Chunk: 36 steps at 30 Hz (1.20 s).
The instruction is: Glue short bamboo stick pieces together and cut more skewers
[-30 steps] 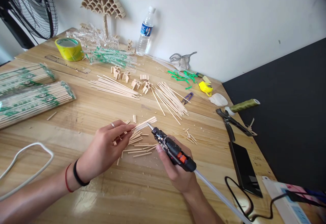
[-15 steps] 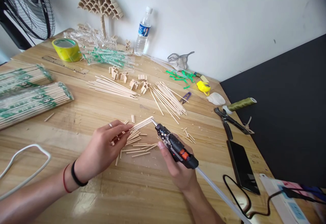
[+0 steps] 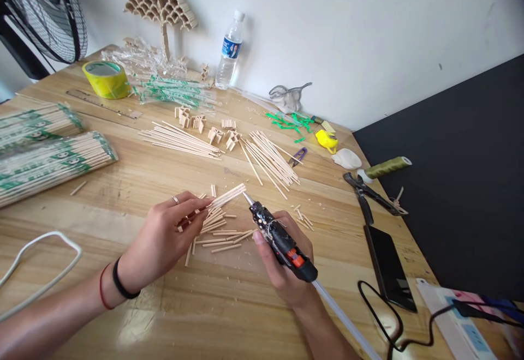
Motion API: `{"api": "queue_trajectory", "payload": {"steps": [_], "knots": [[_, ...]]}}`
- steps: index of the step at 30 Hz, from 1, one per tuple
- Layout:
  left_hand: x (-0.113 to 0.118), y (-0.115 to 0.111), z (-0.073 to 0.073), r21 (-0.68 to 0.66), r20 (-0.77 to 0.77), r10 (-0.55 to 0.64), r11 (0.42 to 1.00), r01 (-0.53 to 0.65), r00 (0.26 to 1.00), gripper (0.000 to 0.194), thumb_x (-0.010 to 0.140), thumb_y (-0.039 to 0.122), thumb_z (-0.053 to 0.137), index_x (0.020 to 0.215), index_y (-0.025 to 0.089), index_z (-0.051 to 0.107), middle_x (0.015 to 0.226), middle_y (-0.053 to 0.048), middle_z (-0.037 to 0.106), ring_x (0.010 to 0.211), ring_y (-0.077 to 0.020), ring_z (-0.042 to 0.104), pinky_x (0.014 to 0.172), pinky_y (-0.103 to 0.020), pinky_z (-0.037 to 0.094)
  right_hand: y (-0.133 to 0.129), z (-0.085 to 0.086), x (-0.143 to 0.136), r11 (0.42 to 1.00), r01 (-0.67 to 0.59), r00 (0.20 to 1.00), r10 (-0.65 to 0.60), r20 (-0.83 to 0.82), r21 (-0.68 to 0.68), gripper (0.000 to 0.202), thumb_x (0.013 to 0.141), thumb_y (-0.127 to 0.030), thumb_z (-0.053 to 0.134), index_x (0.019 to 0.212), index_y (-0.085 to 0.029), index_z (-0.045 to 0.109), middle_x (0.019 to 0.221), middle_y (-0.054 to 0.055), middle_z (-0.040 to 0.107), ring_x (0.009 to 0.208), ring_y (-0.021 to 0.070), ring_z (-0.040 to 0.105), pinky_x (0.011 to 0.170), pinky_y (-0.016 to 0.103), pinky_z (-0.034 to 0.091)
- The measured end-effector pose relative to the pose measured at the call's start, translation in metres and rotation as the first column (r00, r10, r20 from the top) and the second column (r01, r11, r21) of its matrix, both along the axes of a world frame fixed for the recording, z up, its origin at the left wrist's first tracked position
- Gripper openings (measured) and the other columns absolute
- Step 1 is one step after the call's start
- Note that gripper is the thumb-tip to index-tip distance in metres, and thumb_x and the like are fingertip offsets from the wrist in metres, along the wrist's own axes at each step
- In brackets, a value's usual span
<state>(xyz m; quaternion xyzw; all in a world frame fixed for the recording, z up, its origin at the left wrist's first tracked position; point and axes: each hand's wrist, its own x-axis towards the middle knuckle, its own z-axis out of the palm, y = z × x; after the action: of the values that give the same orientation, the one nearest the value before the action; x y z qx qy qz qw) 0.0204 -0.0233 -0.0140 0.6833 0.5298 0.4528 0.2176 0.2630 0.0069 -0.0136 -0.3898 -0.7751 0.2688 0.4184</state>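
Observation:
Between thumb and fingers, my left hand pinches a few thin wooden sticks lying side by side, their free ends pointing up and right. My right hand is wrapped round a black glue gun with a clear glue stick coming out of its back. The gun's metal nozzle is at the right end of the held sticks; whether it touches them I cannot tell. Short cut sticks lie on the table below and beside my left hand.
Behind are long loose sticks, small stick pieces, a bottle and a tree-shaped model. Wrapped stick bundles and yellow tape lie left. Pliers, a phone and a black cable lie right.
The glue gun's nozzle has shifted slightly down from over the held sticks to their end, and its body has tilted a little. My left hand has barely moved.

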Motion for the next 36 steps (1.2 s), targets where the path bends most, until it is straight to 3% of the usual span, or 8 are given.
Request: {"api": "queue_trajectory", "payload": {"steps": [3,12,23,36], "knots": [[0.001,0.0,0.001,-0.004,0.005,-0.004,1.0,0.004,1.0,0.02,0.1,0.012,0.063,0.112,0.016,0.079,0.088,-0.003,0.074,0.065,-0.0094,0.066,0.062,-0.02,0.052,-0.003,-0.003,-0.002,0.997,-0.056,0.998,0.056,0.002,-0.062,0.01,0.097,-0.018,0.063,0.095,-0.024,0.056,0.081,-0.002,0.057,0.066,0.0148,0.054,0.062,0.029,0.044],[0.0,-0.001,0.003,-0.006,0.001,-0.009,1.0,0.009,1.0,0.021,0.1,0.014,0.063,0.114,0.018,0.079,0.092,-0.005,0.077,0.072,-0.0121,0.07,0.065,-0.021,0.054,-0.009,-0.005,-0.01,0.982,-0.141,0.989,0.147,0.034,-0.127,0.02,0.095,-0.02,0.064,0.083,-0.024,0.049,0.073,-0.004,0.053,0.059,0.0125,0.049,0.056,0.027,0.04],[0.0,-0.001,0.003,-0.006,-0.003,-0.017,1.0,0.017,1.0,0.022,0.101,0.014,0.062,0.115,0.015,0.078,0.092,-0.005,0.076,0.071,-0.0117,0.07,0.065,-0.02,0.053,-0.008,-0.004,-0.01,0.981,-0.114,0.992,0.121,0.037,-0.158,0.024,0.096,-0.02,0.065,0.082,-0.025,0.045,0.067,-0.007,0.045,0.056,0.0109,0.045,0.056,0.025,0.038],[0.001,-0.001,0.003,0.016,0.007,-0.007,1.0,0.007,1.0,0.02,0.1,0.011,0.063,0.112,0.016,0.078,0.087,-0.002,0.074,0.068,-0.0097,0.068,0.063,-0.019,0.052,-0.006,-0.005,-0.003,0.984,-0.047,0.998,0.053,0.029,-0.172,0.022,0.098,-0.022,0.065,0.081,-0.023,0.05,0.066,-0.007,0.049,0.056,0.011,0.046,0.056,0.024,0.038]]}}
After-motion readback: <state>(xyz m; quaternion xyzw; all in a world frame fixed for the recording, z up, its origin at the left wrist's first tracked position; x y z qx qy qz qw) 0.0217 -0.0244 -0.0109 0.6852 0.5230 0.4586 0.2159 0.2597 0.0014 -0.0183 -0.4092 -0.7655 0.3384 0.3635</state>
